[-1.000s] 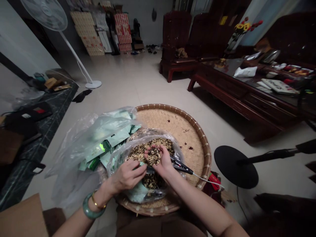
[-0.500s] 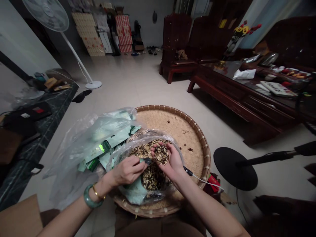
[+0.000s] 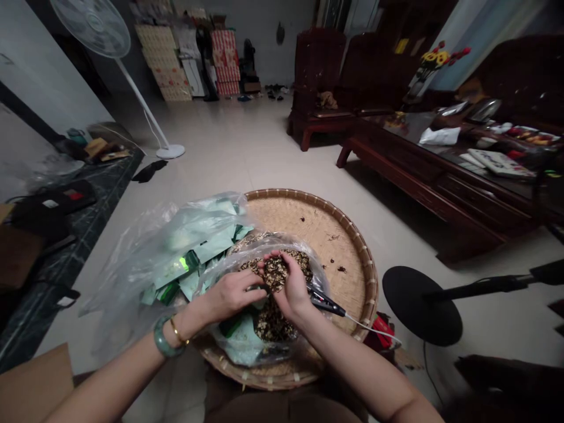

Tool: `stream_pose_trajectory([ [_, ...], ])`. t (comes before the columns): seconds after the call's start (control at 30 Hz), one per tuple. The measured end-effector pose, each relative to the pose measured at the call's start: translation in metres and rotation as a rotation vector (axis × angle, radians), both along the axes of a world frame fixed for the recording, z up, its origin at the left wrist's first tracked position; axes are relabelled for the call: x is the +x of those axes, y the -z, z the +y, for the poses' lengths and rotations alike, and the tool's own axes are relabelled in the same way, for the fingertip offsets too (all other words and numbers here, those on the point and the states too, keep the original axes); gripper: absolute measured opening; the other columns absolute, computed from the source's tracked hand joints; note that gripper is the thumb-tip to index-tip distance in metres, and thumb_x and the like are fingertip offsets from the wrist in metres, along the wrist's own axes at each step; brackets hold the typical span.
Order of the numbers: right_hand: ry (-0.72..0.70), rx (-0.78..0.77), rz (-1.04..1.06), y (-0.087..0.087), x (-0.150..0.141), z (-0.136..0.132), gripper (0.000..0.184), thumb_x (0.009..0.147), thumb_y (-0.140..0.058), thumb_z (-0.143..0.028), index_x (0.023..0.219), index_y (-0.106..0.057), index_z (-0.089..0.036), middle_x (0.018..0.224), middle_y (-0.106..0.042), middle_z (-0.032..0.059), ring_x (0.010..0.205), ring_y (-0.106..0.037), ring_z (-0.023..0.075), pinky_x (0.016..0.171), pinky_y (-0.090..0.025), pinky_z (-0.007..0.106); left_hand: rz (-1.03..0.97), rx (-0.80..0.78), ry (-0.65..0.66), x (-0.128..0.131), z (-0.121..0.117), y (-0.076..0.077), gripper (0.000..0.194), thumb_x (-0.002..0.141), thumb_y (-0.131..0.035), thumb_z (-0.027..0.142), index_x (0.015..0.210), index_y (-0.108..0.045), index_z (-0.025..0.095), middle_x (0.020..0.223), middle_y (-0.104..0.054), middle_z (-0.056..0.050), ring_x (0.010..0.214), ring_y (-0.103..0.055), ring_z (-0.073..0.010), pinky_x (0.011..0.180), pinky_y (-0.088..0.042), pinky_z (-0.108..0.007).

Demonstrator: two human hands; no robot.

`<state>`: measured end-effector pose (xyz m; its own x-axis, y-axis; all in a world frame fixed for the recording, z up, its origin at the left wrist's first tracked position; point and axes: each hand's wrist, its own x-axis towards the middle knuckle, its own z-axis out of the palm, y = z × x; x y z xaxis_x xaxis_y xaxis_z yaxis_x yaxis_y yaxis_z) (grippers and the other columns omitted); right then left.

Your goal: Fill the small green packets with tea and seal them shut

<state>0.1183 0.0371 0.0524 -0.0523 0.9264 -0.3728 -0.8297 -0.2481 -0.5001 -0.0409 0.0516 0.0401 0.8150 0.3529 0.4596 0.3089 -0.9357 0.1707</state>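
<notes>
My right hand [image 3: 296,289] is cupped, palm up, around a heap of dark and pale dried flakes [image 3: 275,271]. Close beside it on the left, my left hand [image 3: 235,294] has its fingers curled round a small green packet [image 3: 261,303], mostly hidden under them. Both hands are above an open clear plastic bag [image 3: 318,264] of the same loose mix [image 3: 275,323]. Behind my right wrist, a slim black corded device [image 3: 326,302] lies across the bag; its far end is hidden. The bag rests on a round woven bamboo tray [image 3: 339,235].
Left of the bag, another clear bag [image 3: 127,282] holds several pale green packets [image 3: 215,247]. A white cord [image 3: 374,323] crosses the tray's right rim. A black round stand base [image 3: 420,305] is on the floor at right, and a dark wooden table [image 3: 423,170] beyond it.
My right hand moved right with its flakes, then back left toward my left hand. The packet in my left hand showed past the fingertips half a second ago and is now more covered.
</notes>
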Motion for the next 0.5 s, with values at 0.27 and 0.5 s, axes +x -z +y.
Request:
stream_pose_trajectory([
  [0.27,0.075,0.240,-0.402,0.001,0.001,0.002,0.010,0.076,-0.056,-0.028,0.078,-0.064,-0.020,0.082,-0.065,-0.0011,0.080,-0.058,0.0159,0.081,-0.045,0.029,-0.141,-0.078,-0.104,0.001,-0.006,0.016,0.013,0.090,-0.052,0.017,0.093,-0.065,0.018,0.094,-0.065,-0.008,0.084,-0.060,-0.0162,0.072,-0.052,-0.028],
  [0.5,0.059,0.334,-0.523,0.019,-0.003,-0.004,0.024,0.085,-0.044,-0.032,0.078,-0.065,-0.020,0.084,-0.063,0.0013,0.087,-0.057,0.0177,0.088,-0.042,0.031,-0.220,-0.007,-0.199,-0.002,-0.013,0.025,0.009,0.086,-0.061,0.024,0.087,-0.068,0.019,0.097,-0.058,-0.009,0.089,-0.057,-0.0197,0.073,-0.051,-0.034],
])
